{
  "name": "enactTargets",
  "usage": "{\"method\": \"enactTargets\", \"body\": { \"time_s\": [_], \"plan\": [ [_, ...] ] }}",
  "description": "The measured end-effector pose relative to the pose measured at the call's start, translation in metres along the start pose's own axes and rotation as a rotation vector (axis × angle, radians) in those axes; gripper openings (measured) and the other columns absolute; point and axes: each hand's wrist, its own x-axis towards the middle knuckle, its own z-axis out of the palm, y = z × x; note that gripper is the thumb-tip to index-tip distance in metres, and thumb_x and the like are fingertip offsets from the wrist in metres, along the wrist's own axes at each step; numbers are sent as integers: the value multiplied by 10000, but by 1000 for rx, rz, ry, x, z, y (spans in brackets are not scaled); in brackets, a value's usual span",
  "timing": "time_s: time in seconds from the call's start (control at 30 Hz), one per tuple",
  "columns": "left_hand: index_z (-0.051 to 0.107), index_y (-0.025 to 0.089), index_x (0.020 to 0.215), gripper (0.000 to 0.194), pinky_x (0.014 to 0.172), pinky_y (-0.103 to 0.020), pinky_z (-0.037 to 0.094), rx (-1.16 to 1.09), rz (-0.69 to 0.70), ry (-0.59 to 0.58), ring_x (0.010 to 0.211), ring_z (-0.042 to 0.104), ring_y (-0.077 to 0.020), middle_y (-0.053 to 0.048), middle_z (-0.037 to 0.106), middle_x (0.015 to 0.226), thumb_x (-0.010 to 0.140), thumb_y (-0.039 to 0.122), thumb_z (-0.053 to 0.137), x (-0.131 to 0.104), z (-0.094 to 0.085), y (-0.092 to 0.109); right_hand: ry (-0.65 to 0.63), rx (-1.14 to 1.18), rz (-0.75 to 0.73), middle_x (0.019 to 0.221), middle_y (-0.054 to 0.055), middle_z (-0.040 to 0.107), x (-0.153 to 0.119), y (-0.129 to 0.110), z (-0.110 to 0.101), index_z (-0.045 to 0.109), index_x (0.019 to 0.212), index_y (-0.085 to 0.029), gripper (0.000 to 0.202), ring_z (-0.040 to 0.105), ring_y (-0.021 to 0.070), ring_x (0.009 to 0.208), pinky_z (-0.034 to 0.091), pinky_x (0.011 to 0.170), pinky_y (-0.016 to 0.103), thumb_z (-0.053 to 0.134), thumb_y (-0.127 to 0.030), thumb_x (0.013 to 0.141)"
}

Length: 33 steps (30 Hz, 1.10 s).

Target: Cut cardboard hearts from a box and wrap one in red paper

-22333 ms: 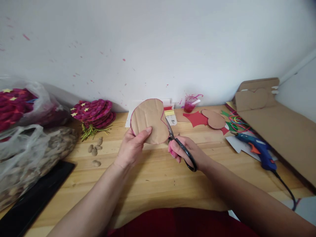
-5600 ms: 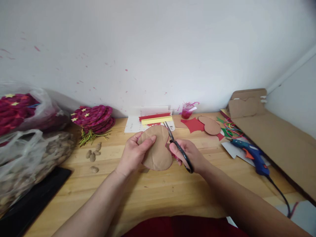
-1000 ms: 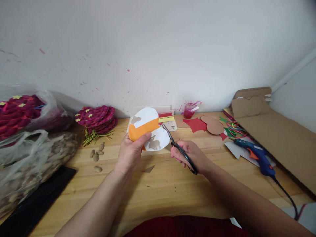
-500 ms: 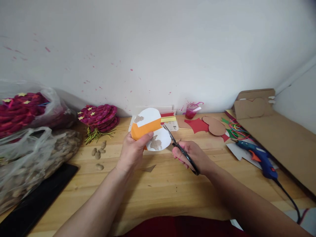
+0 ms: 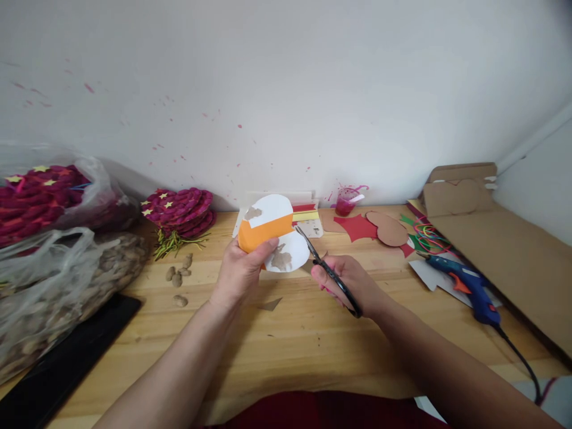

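My left hand [image 5: 241, 273] holds a heart-shaped cardboard cutout [image 5: 272, 233] upright above the wooden table [image 5: 286, 339]; the side facing me is white with an orange band and torn brown patches. My right hand [image 5: 346, 280] grips black scissors [image 5: 328, 273], blades shut and pointing up-left, the tips just beside the cutout's right edge. A small brown offcut [image 5: 270, 304] lies on the table below the cutout.
Two plastic bags [image 5: 49, 262] and a stack of magenta star-marked discs [image 5: 179, 208] sit at the left, with loose nuts [image 5: 179, 277] nearby. A blue glue gun [image 5: 467, 287], red and brown cutouts [image 5: 373, 226], a pink cup [image 5: 345, 202] and flat cardboard [image 5: 504, 244] lie at the right.
Over the last second the hands barely moved. Since 5.6 s ago the cutout was turned from its brown side to its white and orange side, and an offcut dropped on the table.
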Motion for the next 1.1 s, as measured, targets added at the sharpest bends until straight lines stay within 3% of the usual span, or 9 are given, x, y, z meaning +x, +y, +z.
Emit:
{"method": "enactTargets", "body": {
  "time_s": [0.3, 0.5, 0.7, 0.87, 0.97, 1.1],
  "plan": [
    [754, 148, 1006, 402, 754, -279, 585, 40, 10, 13, 832, 713, -197, -69, 769, 974, 670, 303, 911, 1, -4, -2, 23, -38, 4, 558, -59, 332, 1, 1, 0, 395, 620, -209, 574, 318, 95, 531, 192, 508, 255, 660, -667, 844],
    [765, 150, 999, 385, 768, -260, 594, 23, 0, 11, 826, 721, -178, -60, 780, 972, 671, 284, 917, 4, -3, -1, 47, -25, 56, 543, -55, 371, 3, 1, 0, 459, 623, -204, 546, 355, 97, 507, 228, 469, 240, 715, -655, 794],
    [767, 136, 1058, 497, 758, -270, 622, -110, -67, 36, 875, 756, -216, -93, 800, 1048, 604, 228, 949, 3, 2, 5, 136, 92, 153, 533, -65, 427, 10, 4, -3, 531, 679, -204, 559, 413, 91, 423, 336, 393, 227, 772, -708, 701],
    [762, 152, 1045, 487, 767, -263, 622, -131, -72, 41, 895, 757, -211, -82, 800, 1060, 601, 217, 950, 4, 2, 5, 142, 103, 125, 544, -55, 481, 12, 4, -7, 526, 681, -198, 558, 473, 86, 407, 362, 395, 211, 758, -703, 739],
    [754, 160, 1052, 486, 756, -239, 605, -73, -61, 50, 867, 743, -181, -62, 797, 1030, 613, 237, 946, 3, 1, 4, 140, 124, 124, 552, -51, 493, 11, 0, -7, 543, 692, -198, 558, 480, 86, 406, 353, 400, 213, 727, -720, 755],
    [717, 174, 1100, 457, 771, -277, 592, 139, 60, -8, 868, 719, -182, -49, 776, 1024, 693, 285, 895, 0, -3, 6, 185, 103, 99, 538, -47, 505, 12, -3, -17, 541, 672, -204, 514, 478, 100, 428, 348, 440, 235, 732, -672, 764]
  ]
}}
